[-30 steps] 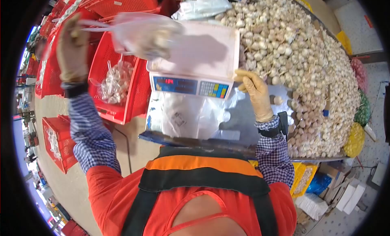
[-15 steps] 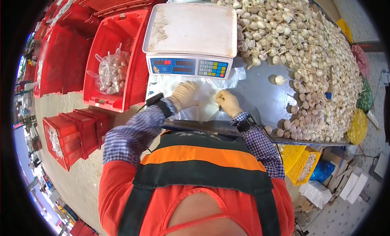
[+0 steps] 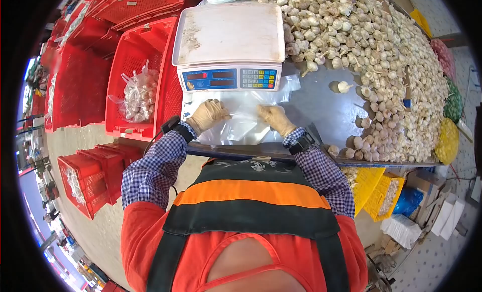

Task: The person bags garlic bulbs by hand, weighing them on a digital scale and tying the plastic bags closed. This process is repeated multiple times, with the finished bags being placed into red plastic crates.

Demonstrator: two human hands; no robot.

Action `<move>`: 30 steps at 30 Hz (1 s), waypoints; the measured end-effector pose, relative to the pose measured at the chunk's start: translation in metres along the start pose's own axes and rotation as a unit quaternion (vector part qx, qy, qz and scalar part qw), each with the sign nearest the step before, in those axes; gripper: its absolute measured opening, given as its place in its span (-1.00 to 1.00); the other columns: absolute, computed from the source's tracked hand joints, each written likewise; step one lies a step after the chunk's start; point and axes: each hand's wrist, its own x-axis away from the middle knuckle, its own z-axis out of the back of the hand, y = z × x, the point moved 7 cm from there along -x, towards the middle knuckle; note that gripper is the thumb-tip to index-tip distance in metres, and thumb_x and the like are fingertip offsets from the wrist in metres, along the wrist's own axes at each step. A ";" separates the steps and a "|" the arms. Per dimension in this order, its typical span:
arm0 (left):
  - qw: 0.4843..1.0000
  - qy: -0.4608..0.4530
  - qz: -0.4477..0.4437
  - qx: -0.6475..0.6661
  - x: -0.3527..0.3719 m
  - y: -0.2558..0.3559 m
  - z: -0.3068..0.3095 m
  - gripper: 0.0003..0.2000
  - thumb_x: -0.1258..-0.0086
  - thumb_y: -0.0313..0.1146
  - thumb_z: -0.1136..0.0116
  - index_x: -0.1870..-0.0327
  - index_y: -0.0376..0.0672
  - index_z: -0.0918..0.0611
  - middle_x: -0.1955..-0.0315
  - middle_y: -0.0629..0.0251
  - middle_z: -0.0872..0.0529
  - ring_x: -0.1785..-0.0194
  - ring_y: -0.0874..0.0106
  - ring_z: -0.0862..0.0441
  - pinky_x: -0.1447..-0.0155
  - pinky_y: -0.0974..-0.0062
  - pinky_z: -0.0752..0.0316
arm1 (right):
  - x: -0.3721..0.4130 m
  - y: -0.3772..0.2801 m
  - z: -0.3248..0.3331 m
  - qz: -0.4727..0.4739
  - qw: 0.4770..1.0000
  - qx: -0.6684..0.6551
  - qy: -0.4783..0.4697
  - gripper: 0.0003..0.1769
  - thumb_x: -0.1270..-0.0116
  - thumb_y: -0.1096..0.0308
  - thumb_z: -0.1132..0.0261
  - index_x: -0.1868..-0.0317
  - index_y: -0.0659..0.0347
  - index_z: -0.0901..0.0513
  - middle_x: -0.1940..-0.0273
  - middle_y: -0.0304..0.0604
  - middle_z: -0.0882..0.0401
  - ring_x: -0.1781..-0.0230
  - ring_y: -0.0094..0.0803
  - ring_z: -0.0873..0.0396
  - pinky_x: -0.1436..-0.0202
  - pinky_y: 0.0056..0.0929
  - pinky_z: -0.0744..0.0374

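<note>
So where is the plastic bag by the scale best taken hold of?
Probably pinch the top sheet at its near edge, from above. The bag lies flat on the table, leaving no side to slip under; the left hand and right hand rest on it.

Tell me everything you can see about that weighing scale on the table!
The scale is a white machine with a flat, pale tray on top, smudged with dirt and holding nothing. Its blue front panel has red numbers and a keypad with coloured buttons. It sits level on the metal table, between a red crate and the garlic pile.
</note>
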 end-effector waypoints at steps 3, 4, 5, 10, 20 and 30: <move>1.000 0.000 0.006 0.005 -0.005 0.006 0.000 -0.85 -0.27 -0.18 -0.15 0.32 0.00 -0.67 0.40 0.33 -0.63 0.24 0.30 -0.58 0.11 0.31 -0.50 | -0.003 -0.003 -0.017 -0.004 0.998 -0.037 -0.045 -0.52 -0.31 0.08 -0.32 0.06 0.41 -0.63 0.30 -0.19 -0.66 0.34 -0.52 -0.54 0.18 -0.54 -0.53; 1.000 0.003 -0.002 0.006 -0.005 0.008 0.001 -0.84 -0.27 -0.17 -0.15 0.31 0.00 -0.68 0.39 0.32 -0.63 0.24 0.29 -0.58 0.11 0.32 -0.50 | 0.000 -0.005 -0.016 -0.002 0.998 -0.034 -0.046 -0.52 -0.31 0.08 -0.32 0.06 0.41 -0.63 0.30 -0.19 -0.66 0.34 -0.52 -0.54 0.18 -0.54 -0.53; 1.000 0.006 -0.010 0.006 -0.005 0.010 0.002 -0.84 -0.27 -0.17 -0.15 0.31 0.00 -0.68 0.37 0.32 -0.64 0.24 0.29 -0.58 0.11 0.33 -0.50 | 0.003 -0.006 -0.011 -0.006 0.996 -0.086 -0.018 -0.56 -0.31 0.12 -0.32 0.05 0.39 -0.64 0.29 -0.21 -0.66 0.31 -0.54 -0.54 0.17 -0.56 -0.52; 0.988 0.091 0.083 0.099 -0.010 0.018 0.031 -0.81 -0.21 -0.23 -0.30 0.29 -0.14 -0.67 0.35 0.28 -0.67 0.20 0.25 -0.60 0.09 0.35 -0.51 | 0.036 -0.043 0.007 -0.046 0.953 -0.293 0.058 -0.74 -0.29 0.26 -0.36 0.20 0.32 -0.64 0.36 -0.28 -0.60 0.35 -0.62 -0.47 0.24 -0.64 -0.47; 0.940 0.256 0.098 0.204 -0.067 0.118 0.086 -0.67 -0.06 -0.25 -0.48 0.28 -0.17 -0.56 0.32 0.29 -0.58 0.21 0.39 -0.56 0.06 0.47 -0.48 | 0.063 -0.056 0.036 0.107 0.956 -0.232 0.146 -0.74 -0.21 0.32 -0.43 0.41 0.24 -0.52 0.48 -0.35 -0.47 0.45 -0.62 -0.37 0.36 -0.61 -0.40; 0.963 0.184 0.101 0.167 -0.092 0.084 0.047 -0.89 -0.22 -0.35 -0.27 0.37 -0.15 -0.62 0.37 0.19 -0.64 0.17 0.29 -0.61 -0.17 0.12 -0.37 | 0.126 0.052 0.185 0.204 0.620 -0.746 0.136 -0.74 -0.47 0.12 -0.13 0.37 0.05 -0.49 0.53 -0.37 -0.45 0.49 -0.59 -0.43 0.35 -0.54 -0.48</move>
